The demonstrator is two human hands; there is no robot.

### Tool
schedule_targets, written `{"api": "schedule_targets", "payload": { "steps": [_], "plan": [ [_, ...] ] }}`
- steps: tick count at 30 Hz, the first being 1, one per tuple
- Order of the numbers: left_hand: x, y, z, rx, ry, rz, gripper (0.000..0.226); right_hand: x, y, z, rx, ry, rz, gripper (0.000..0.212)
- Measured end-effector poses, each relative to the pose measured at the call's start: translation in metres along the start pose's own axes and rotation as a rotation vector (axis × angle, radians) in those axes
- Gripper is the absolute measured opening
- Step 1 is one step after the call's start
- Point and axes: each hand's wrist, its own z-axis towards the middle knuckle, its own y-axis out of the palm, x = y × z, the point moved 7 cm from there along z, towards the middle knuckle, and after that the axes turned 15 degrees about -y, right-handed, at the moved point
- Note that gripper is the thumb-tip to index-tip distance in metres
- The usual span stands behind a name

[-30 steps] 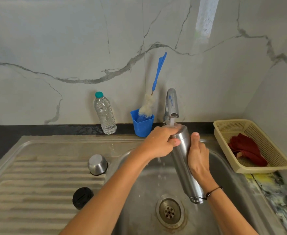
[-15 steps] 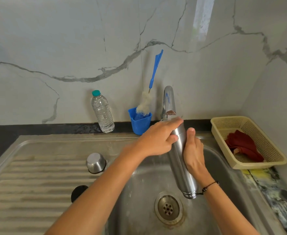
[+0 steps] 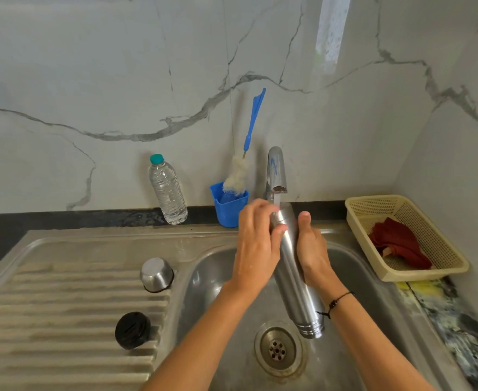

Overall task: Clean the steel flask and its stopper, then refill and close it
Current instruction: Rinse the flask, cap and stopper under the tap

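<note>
The steel flask (image 3: 294,275) is held tilted over the sink basin (image 3: 212,280), its mouth up under the tap (image 3: 276,173), where a thin stream of water runs. My right hand (image 3: 312,249) grips its body from the right side. My left hand (image 3: 257,244) wraps its upper part, thumb across the neck. The black stopper (image 3: 132,330) lies on the ribbed drainboard (image 3: 62,320). The steel cup lid (image 3: 156,274) stands upside down on the drainboard, closer to the basin.
A clear water bottle (image 3: 167,190) with a teal cap stands at the wall. A blue holder (image 3: 229,204) with a bottle brush (image 3: 249,145) is beside the tap. A cream basket (image 3: 401,238) with a red cloth (image 3: 398,244) sits at the right. The drain (image 3: 277,349) is below the flask.
My left hand slid along the flask's neck and top, covering the mouth half a second ago and now gripping just below it. The flask stays under the tap in my right hand.
</note>
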Motion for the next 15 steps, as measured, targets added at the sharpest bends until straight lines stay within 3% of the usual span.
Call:
{"api": "schedule_targets", "payload": {
  "steps": [3, 7, 10, 15],
  "plan": [
    [-0.025, 0.011, -0.012, -0.065, -0.339, -0.09, 0.053, 0.009, 0.008, -0.001, -0.02, 0.235, 0.312, 0.069],
    [-0.048, 0.038, -0.056, -0.394, -0.705, -0.224, 0.059, 0.002, 0.001, 0.006, 0.138, 0.429, 0.537, 0.056],
    [-0.054, 0.041, -0.066, -0.456, -0.735, -0.192, 0.056, -0.001, -0.002, 0.018, 0.163, 0.422, 0.577, 0.061],
    [-0.046, 0.032, -0.03, -0.375, -0.744, -0.179, 0.037, -0.006, 0.012, 0.02, -0.042, 0.209, 0.519, 0.067]
  ]
}}
